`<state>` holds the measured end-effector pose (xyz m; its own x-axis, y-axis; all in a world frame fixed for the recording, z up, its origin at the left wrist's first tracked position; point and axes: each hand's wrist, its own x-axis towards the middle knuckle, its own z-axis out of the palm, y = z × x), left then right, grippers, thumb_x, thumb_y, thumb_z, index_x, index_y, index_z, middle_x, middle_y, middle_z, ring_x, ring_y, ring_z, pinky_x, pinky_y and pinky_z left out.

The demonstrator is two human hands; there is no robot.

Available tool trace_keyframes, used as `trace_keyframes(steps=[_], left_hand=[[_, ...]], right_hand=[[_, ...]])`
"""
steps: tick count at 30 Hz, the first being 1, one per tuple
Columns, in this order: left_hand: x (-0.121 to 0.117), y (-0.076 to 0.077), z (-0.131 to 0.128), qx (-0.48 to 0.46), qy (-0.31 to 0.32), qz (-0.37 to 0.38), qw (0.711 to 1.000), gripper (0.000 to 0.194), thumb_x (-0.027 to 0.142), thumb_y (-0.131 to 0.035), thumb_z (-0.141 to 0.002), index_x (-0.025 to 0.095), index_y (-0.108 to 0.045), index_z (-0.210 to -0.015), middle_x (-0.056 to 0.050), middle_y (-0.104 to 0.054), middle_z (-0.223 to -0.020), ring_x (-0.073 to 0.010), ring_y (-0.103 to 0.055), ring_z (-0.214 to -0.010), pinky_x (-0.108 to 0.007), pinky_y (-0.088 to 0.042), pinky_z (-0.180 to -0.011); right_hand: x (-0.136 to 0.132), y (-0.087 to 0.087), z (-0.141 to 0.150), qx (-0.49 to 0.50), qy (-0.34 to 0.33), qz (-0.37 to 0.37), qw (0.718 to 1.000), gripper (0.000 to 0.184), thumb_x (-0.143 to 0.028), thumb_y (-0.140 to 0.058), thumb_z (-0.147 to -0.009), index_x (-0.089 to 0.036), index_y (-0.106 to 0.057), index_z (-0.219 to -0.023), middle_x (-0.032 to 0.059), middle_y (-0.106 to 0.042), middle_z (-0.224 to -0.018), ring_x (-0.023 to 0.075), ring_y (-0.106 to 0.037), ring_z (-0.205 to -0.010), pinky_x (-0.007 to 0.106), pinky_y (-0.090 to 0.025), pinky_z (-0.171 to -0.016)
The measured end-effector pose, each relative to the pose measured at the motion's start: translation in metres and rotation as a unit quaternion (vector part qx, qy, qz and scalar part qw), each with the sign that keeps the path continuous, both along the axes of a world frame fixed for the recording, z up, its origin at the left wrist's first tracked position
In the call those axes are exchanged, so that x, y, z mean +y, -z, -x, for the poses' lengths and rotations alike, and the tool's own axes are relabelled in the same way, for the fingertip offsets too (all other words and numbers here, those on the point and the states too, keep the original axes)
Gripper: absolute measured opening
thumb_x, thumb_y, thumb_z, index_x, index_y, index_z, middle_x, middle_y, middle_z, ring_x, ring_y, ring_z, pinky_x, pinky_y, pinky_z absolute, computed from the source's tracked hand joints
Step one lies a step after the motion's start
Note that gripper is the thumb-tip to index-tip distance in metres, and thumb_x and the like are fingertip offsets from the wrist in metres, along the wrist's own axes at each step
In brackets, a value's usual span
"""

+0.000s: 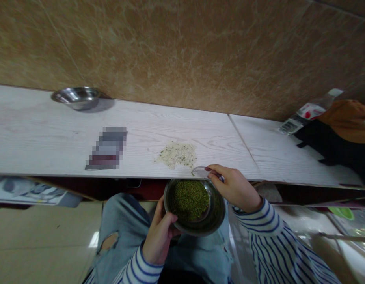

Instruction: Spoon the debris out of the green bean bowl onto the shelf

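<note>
My left hand (162, 232) grips the rim of a metal bowl (217, 215) from the left, thumb over the edge. Held above my lap, just below the counter's front edge, the bowl is tilted, with small green beans (190, 199) gathered toward its left side. In my right hand (234, 187) a clear spoon (202, 171) is pinched between closed fingers. Its tip points left, at the counter's edge above the bowl. Close to that tip lies a loose pile of white grains (178, 154) with a few green beans mixed in.
A white wood-grain counter (141, 118) runs along a brown tiled wall. An empty metal bowl (77, 98) stands at the back left, and a blurred flat item (107, 149) lies nearer. To the right are a plastic bottle (311, 111) and a black and brown bag (345, 138).
</note>
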<state>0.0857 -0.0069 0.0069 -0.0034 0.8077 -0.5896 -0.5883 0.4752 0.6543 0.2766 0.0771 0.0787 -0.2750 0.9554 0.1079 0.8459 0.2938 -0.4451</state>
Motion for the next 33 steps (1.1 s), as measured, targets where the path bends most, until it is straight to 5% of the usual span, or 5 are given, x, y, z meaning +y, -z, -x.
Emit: trace_keyframes(steps=[11,33], left_hand=[[0.002,0.0,0.004,-0.013,-0.022,-0.007,1.0,0.073,0.012,-0.057,-0.064,0.023,-0.042,-0.135,-0.003,-0.063,-0.098,-0.0159,-0.057,-0.07,-0.026,-0.049,-0.054],[0.004,0.005,0.005,-0.009,-0.025,0.008,1.0,0.078,0.013,-0.057,-0.063,0.025,-0.04,-0.138,-0.004,-0.065,-0.102,-0.0152,-0.058,-0.066,-0.03,-0.052,-0.056]], right_hand=[[-0.006,-0.005,0.005,-0.02,-0.06,0.006,0.998,0.026,-0.022,-0.046,-0.09,-0.021,-0.066,-0.106,0.0046,-0.073,-0.095,0.0186,-0.066,-0.087,0.034,-0.05,-0.081],[0.022,0.0,-0.009,-0.063,0.009,-0.017,0.998,0.03,-0.025,-0.045,-0.089,-0.02,-0.065,-0.111,0.006,-0.073,-0.097,0.0214,-0.068,-0.087,0.036,-0.051,-0.078]])
